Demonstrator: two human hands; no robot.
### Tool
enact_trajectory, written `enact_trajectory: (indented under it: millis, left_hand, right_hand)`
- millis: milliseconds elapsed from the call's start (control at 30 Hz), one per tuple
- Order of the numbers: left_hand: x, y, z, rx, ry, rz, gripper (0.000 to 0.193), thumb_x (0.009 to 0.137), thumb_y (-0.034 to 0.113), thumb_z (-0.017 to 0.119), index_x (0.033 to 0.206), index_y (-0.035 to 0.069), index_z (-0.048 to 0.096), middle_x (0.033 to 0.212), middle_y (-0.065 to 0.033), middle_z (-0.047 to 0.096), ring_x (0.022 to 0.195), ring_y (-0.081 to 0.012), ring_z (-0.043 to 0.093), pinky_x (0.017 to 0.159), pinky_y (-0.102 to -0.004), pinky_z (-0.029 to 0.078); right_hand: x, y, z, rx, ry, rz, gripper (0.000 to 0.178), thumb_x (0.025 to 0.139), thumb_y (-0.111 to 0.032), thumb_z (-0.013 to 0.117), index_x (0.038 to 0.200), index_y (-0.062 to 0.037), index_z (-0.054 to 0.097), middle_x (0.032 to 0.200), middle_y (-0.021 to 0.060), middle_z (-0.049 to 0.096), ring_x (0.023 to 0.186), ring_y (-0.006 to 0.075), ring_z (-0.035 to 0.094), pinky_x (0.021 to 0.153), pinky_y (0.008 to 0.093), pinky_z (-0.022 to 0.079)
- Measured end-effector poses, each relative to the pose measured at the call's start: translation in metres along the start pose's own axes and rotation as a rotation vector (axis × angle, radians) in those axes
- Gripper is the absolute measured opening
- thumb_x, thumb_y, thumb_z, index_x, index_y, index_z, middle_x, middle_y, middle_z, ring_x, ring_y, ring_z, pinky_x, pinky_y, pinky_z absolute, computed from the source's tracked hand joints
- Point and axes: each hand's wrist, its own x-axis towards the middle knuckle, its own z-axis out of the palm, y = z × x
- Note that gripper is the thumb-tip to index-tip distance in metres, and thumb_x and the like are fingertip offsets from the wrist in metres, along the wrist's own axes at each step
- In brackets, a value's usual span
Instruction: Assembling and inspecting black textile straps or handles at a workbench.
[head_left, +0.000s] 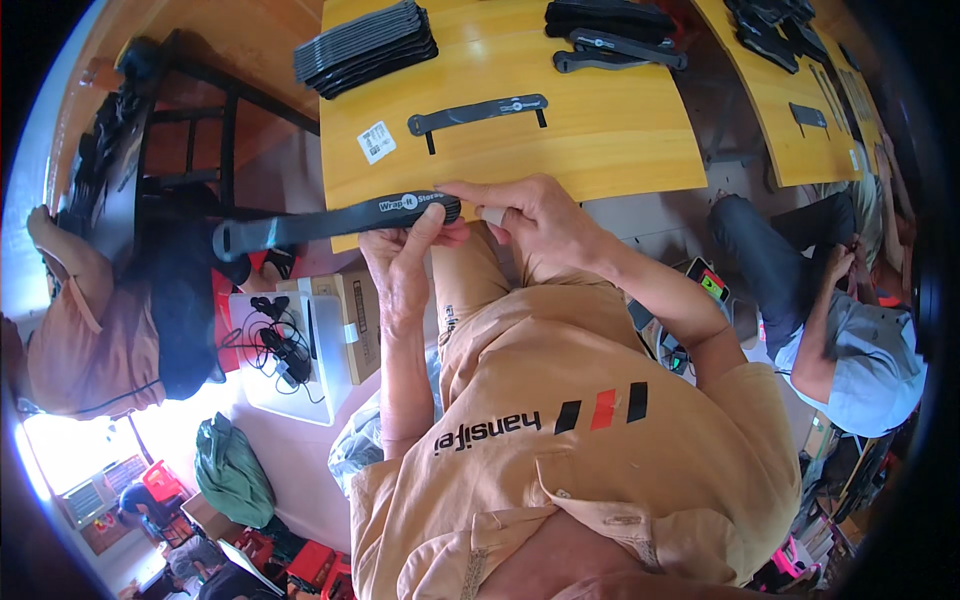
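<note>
My left hand (pixel 403 250) is closed on a bundle of black storage straps (pixel 330 218), thumb on top and fingers beneath. The straps lie flat on each other, their holed end reaching out to the left, over the table's near edge. At the bundle's right end is my right hand (pixel 550 218), its index finger stretched to the strap ends and its thumb apart below. A pale wrap covers one of its digits. Beyond my hands, a single black strap (pixel 478 112) lies on the yellow table (pixel 600 150), two short dark strips sticking out beneath it.
A white label sheet (pixel 377 142) lies left of the single strap. Stacked black straps (pixel 365 48) stand at the far left, with another pile (pixel 612 40) at the far right. A clear bin (pixel 320 375) with black cables is at lower left. Other people sit on both sides.
</note>
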Motion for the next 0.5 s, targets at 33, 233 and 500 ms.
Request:
enact_trajectory:
  millis: [33,233,500]
  left_hand:
    - [0.001,0.000,-0.003,0.000,0.003,0.000,0.016,0.079,0.010,0.058,0.084,-0.005,0.060,0.068,-0.0127,0.063,0.055,-0.0183,0.061,0.051,-0.0256,0.050]
    - [0.004,0.000,-0.015,-0.101,-0.139,-0.177,0.021,0.080,0.014,0.057,0.082,-0.006,0.060,0.065,-0.0137,0.062,0.051,-0.0193,0.060,0.050,-0.0259,0.050]
    - [0.008,-0.001,-0.010,-0.071,-0.103,-0.306,0.021,0.081,0.015,0.057,0.081,-0.005,0.060,0.065,-0.0133,0.063,0.051,-0.0178,0.061,0.049,-0.0238,0.050]
  right_hand:
    - [0.001,-0.003,-0.004,0.430,-0.135,0.261,0.052,0.073,0.008,0.047,0.119,-0.0169,0.054,0.069,0.0035,0.058,0.052,0.0109,0.050,0.048,0.0221,0.043]
    - [0.000,-0.008,-0.017,1.055,-0.359,0.681,0.045,0.079,0.006,0.046,0.119,-0.0128,0.052,0.069,0.0012,0.058,0.052,0.0080,0.049,0.048,0.0203,0.039]
    - [-0.004,-0.027,-0.010,-0.191,-0.082,0.131,0.048,0.070,0.006,0.051,0.114,-0.0120,0.055,0.076,0.0091,0.062,0.064,0.0255,0.060,0.055,0.0330,0.048]
